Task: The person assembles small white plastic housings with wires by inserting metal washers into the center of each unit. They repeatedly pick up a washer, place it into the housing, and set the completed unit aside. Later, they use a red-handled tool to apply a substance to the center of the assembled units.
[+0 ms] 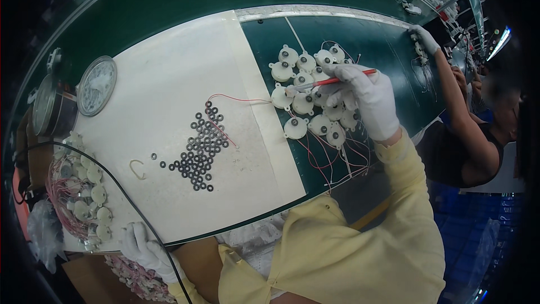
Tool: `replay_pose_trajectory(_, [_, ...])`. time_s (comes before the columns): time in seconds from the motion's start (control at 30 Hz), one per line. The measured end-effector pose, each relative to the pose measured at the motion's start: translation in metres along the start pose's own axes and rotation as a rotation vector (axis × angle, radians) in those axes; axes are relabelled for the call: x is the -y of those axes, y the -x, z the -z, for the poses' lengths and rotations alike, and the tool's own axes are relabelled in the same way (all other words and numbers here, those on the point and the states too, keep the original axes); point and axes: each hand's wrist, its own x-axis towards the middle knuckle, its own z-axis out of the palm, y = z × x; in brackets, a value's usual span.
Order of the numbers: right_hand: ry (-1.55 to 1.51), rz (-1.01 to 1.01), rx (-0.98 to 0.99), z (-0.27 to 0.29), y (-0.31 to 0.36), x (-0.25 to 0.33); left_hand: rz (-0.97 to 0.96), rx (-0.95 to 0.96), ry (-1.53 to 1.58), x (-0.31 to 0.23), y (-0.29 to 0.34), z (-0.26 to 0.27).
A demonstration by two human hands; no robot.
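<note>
My right hand [368, 98], in a white glove, is closed round a thin brush [329, 81] with a red handle. The brush tip points left, over a cluster of white round motors [302, 103] with short centre shafts and side lugs. Red and white wires trail from several of them toward me. Down at the table's near left edge, my gloved left hand [145, 247] rests with its fingers laid out and nothing seen in them. Beside it lies a pile of similar white motors [97, 194] with bundled pink wires.
Small black rings [199, 155] are spread over the white sheet [169, 62]. A round lid [97, 85] leans near a dark tin [53, 107]. A black cable [112, 177] crosses my left arm. At the right, a co-worker's gloved hand [424, 39] handles parts.
</note>
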Motion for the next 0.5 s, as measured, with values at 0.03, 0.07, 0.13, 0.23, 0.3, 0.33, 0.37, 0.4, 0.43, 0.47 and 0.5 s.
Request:
replay_pose_trajectory(0.03, [0.006, -0.019, -0.004, -0.001, -0.001, 0.001, 0.003, 0.002, 0.01, 0.002, 0.001, -0.001])
replay_pose_trajectory(0.07, [0.009, -0.038, -0.004, -0.002, -0.003, 0.001, 0.007, 0.004, 0.015, 0.005, 0.002, -0.002])
replay_pose_trajectory(0.13, [0.028, -0.039, 0.002, -0.003, -0.004, 0.0, 0.009, -0.002, 0.008, 0.008, 0.005, -0.004])
replay_pose_trajectory(0.23, [0.032, 0.009, 0.053, 0.002, -0.005, -0.004, 0.011, -0.015, -0.017, 0.007, 0.006, -0.005])
replay_pose_trajectory(0.3, [0.043, 0.045, 0.115, 0.009, -0.005, -0.007, 0.016, -0.011, -0.019, 0.007, 0.006, -0.004])
replay_pose_trajectory(0.33, [0.059, 0.056, 0.153, 0.013, -0.005, -0.008, 0.019, -0.016, -0.021, 0.007, 0.007, -0.004])
replay_pose_trajectory(0.37, [0.073, 0.067, 0.189, 0.015, -0.005, -0.009, 0.018, -0.022, -0.022, 0.007, 0.007, -0.005])
replay_pose_trajectory(0.4, [0.072, 0.092, 0.213, 0.014, -0.004, -0.008, 0.018, -0.027, -0.024, 0.007, 0.007, -0.005])
replay_pose_trajectory(0.43, [0.072, 0.117, 0.236, 0.013, -0.003, -0.007, 0.015, -0.032, -0.022, 0.007, 0.007, -0.006])
replay_pose_trajectory(0.47, [0.071, 0.142, 0.26, 0.012, -0.002, -0.005, 0.014, -0.036, -0.022, 0.008, 0.007, -0.007])
replay_pose_trajectory(0.5, [0.124, 0.174, 0.28, 0.012, -0.002, -0.004, 0.012, -0.04, -0.022, 0.008, 0.007, -0.007])
